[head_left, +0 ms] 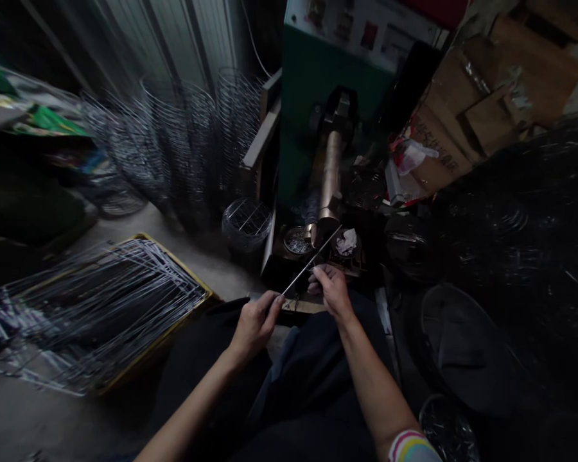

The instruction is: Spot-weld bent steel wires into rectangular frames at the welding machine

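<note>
My left hand (259, 321) is closed around the near end of a thin metal rod (306, 266). The rod slants up and to the right, its far end in front of the copper-coloured arm (331, 173) of a green machine that looks like a spot welder (298, 77). Just right of the rod, my right hand (332, 289) is closed in a pinch; whatever lies between its fingertips is too small and dark to make out. Below the machine's arm sits a round dish (297, 240) of small metal bits, with a crumpled white paper (347, 242) to its right.
A yellow-rimmed crate (200, 285) full of wire frames stands at the left. Behind it rise several stacks of round wire racks (178, 135). Cardboard boxes (443, 141) lie at the back right, and dark round objects (462, 346) stand at the right.
</note>
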The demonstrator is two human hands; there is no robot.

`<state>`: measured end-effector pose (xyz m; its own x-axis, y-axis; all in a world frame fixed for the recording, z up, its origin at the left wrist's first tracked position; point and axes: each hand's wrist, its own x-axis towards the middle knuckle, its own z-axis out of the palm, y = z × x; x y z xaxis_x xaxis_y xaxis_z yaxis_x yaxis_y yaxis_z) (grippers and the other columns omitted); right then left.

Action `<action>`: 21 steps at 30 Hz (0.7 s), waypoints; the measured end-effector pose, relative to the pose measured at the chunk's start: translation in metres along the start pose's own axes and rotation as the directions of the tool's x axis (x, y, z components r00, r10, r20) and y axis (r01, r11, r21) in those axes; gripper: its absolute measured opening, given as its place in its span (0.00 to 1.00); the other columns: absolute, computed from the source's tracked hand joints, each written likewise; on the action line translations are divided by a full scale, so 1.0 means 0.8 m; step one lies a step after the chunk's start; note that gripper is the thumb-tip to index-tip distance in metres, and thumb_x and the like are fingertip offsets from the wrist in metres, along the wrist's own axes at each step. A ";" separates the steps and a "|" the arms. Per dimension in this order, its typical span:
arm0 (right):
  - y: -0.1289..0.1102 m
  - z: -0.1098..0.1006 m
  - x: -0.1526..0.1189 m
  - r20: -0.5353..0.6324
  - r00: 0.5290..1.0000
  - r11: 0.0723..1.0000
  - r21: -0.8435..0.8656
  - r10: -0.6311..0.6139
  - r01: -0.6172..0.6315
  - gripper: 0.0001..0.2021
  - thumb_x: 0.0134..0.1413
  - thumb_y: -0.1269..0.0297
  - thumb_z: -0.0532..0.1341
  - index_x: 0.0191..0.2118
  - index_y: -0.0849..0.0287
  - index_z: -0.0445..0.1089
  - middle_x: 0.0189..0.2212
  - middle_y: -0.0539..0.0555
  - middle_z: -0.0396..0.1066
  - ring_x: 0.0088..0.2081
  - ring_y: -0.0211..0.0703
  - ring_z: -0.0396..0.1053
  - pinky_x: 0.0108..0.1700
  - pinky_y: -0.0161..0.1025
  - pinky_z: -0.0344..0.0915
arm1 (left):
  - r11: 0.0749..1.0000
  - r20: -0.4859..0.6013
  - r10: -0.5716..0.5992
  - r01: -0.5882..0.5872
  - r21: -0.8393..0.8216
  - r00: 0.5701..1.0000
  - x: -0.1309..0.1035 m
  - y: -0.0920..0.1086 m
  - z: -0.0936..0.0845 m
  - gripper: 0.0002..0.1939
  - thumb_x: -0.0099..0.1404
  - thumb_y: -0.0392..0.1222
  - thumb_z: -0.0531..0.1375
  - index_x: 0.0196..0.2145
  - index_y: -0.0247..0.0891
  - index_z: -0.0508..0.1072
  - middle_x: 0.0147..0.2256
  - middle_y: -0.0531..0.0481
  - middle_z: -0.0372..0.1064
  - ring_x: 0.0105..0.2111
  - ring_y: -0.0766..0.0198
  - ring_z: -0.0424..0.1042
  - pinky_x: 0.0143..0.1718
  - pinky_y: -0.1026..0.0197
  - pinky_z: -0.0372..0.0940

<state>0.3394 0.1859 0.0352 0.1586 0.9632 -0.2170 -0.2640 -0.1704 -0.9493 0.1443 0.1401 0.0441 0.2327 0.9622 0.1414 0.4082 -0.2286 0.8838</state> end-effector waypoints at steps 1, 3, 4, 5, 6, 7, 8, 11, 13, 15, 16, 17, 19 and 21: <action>-0.001 -0.001 0.001 0.010 1.000 1.000 -0.006 -0.005 0.005 0.21 0.41 0.47 0.72 0.28 0.60 0.69 0.20 0.48 0.71 0.16 0.32 0.67 0.19 0.29 0.69 | 1.000 -0.003 0.002 -0.002 -0.004 1.000 0.000 0.000 0.000 0.15 0.72 0.47 0.52 0.33 0.37 0.71 0.25 0.52 0.69 0.24 0.66 0.68 0.28 0.65 0.58; -0.003 -0.002 0.002 0.027 1.000 1.000 -0.013 -0.015 0.015 0.21 0.42 0.47 0.72 0.29 0.60 0.70 0.20 0.48 0.70 0.16 0.32 0.66 0.19 0.29 0.69 | 1.000 -0.007 0.003 -0.003 -0.014 1.000 0.001 0.000 0.000 0.15 0.72 0.47 0.52 0.33 0.37 0.71 0.25 0.52 0.68 0.24 0.67 0.67 0.28 0.66 0.58; -0.005 -0.002 0.003 0.033 0.999 1.000 -0.013 -0.021 0.021 0.21 0.42 0.47 0.72 0.29 0.60 0.70 0.20 0.48 0.70 0.16 0.32 0.66 0.19 0.29 0.69 | 1.000 -0.008 0.002 -0.002 -0.019 1.000 0.002 0.001 0.000 0.15 0.72 0.47 0.52 0.33 0.37 0.71 0.25 0.52 0.68 0.24 0.67 0.67 0.28 0.66 0.58; -0.006 -0.002 0.003 0.038 0.999 1.000 -0.013 -0.026 0.027 0.21 0.42 0.47 0.72 0.29 0.60 0.70 0.20 0.48 0.70 0.16 0.32 0.66 0.18 0.29 0.68 | 1.000 -0.008 0.001 -0.001 -0.023 1.000 0.002 0.001 0.000 0.15 0.72 0.47 0.52 0.33 0.37 0.71 0.24 0.52 0.68 0.24 0.67 0.67 0.28 0.66 0.58; -0.008 -0.002 0.003 0.043 0.999 0.999 -0.012 -0.033 0.033 0.21 0.42 0.47 0.72 0.29 0.60 0.70 0.20 0.48 0.70 0.16 0.32 0.67 0.19 0.29 0.69 | 1.000 -0.006 -0.001 0.001 -0.025 1.000 0.003 0.002 0.000 0.15 0.72 0.47 0.52 0.33 0.37 0.71 0.25 0.52 0.68 0.24 0.66 0.67 0.28 0.66 0.59; -0.010 -0.002 0.004 0.049 0.998 0.999 -0.012 -0.039 0.040 0.20 0.43 0.47 0.72 0.29 0.60 0.70 0.21 0.48 0.70 0.16 0.32 0.67 0.19 0.29 0.69 | 1.000 -0.005 -0.002 0.002 -0.025 1.000 0.003 0.003 0.000 0.15 0.72 0.47 0.52 0.33 0.37 0.71 0.24 0.52 0.68 0.24 0.66 0.67 0.28 0.65 0.59; -0.011 -0.002 0.004 0.056 0.997 0.999 -0.011 -0.046 0.046 0.20 0.43 0.47 0.72 0.29 0.60 0.70 0.21 0.48 0.70 0.17 0.32 0.67 0.19 0.29 0.69 | 1.000 -0.005 -0.002 0.002 -0.025 1.000 0.003 0.004 0.000 0.15 0.72 0.47 0.51 0.33 0.37 0.71 0.24 0.52 0.68 0.24 0.66 0.68 0.28 0.65 0.59; -0.016 -0.002 0.004 0.074 0.995 0.998 -0.011 -0.060 0.061 0.20 0.44 0.47 0.71 0.29 0.60 0.70 0.21 0.47 0.70 0.17 0.32 0.67 0.19 0.30 0.70 | 1.000 -0.005 0.000 -0.001 -0.030 1.000 0.004 0.006 0.000 0.15 0.72 0.47 0.51 0.34 0.37 0.72 0.25 0.51 0.69 0.24 0.65 0.68 0.28 0.65 0.59; -0.019 -0.002 0.005 0.076 0.995 0.998 -0.012 -0.065 0.067 0.20 0.44 0.47 0.71 0.28 0.60 0.70 0.21 0.47 0.69 0.17 0.32 0.66 0.19 0.29 0.69 | 1.000 -0.005 -0.002 0.002 -0.031 1.000 0.005 0.007 0.000 0.15 0.72 0.48 0.51 0.35 0.37 0.72 0.25 0.51 0.71 0.24 0.65 0.69 0.28 0.65 0.60; -0.022 -0.001 0.006 0.074 0.995 0.997 -0.015 -0.073 0.075 0.20 0.44 0.47 0.71 0.28 0.60 0.70 0.21 0.47 0.69 0.17 0.32 0.66 0.19 0.29 0.69 | 0.999 -0.012 -0.002 0.002 -0.034 1.000 0.007 0.008 0.001 0.15 0.71 0.48 0.51 0.36 0.37 0.73 0.26 0.50 0.72 0.25 0.64 0.71 0.28 0.65 0.61; -0.023 -0.001 0.007 0.073 0.994 0.997 -0.016 -0.077 0.078 0.20 0.44 0.47 0.72 0.28 0.59 0.70 0.21 0.47 0.69 0.17 0.32 0.66 0.19 0.29 0.68 | 0.999 -0.014 0.000 -0.001 -0.037 1.000 0.008 0.008 0.001 0.15 0.72 0.48 0.51 0.36 0.37 0.73 0.27 0.49 0.73 0.25 0.64 0.71 0.29 0.65 0.61; -0.024 -0.001 0.007 0.073 0.994 0.997 -0.016 -0.079 0.080 0.20 0.44 0.48 0.72 0.28 0.59 0.70 0.21 0.47 0.69 0.17 0.32 0.66 0.18 0.29 0.68 | 0.999 -0.016 0.004 -0.005 -0.039 1.000 0.009 0.008 0.001 0.15 0.72 0.48 0.51 0.36 0.37 0.73 0.28 0.49 0.74 0.25 0.64 0.72 0.29 0.65 0.62; -0.026 0.000 0.009 0.077 0.994 0.997 -0.018 -0.078 0.080 0.19 0.44 0.48 0.72 0.29 0.59 0.70 0.21 0.47 0.69 0.17 0.32 0.66 0.19 0.29 0.69 | 0.999 -0.015 0.010 -0.010 -0.042 1.000 0.011 0.009 0.001 0.16 0.72 0.48 0.51 0.37 0.37 0.74 0.29 0.49 0.74 0.26 0.64 0.72 0.30 0.65 0.62; -0.029 0.001 0.010 0.080 0.994 0.997 -0.018 -0.079 0.081 0.19 0.44 0.48 0.72 0.29 0.59 0.70 0.21 0.47 0.69 0.17 0.32 0.66 0.19 0.29 0.69 | 0.999 -0.014 0.012 -0.012 -0.036 1.000 0.013 0.009 0.000 0.16 0.72 0.47 0.51 0.38 0.36 0.74 0.29 0.49 0.74 0.26 0.64 0.72 0.30 0.65 0.62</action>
<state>0.3459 0.1975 0.0559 0.1024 0.9872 -0.1225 -0.2328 -0.0960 -0.9678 0.1499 0.1485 0.0522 0.2250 0.9614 0.1581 0.3729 -0.2349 0.8977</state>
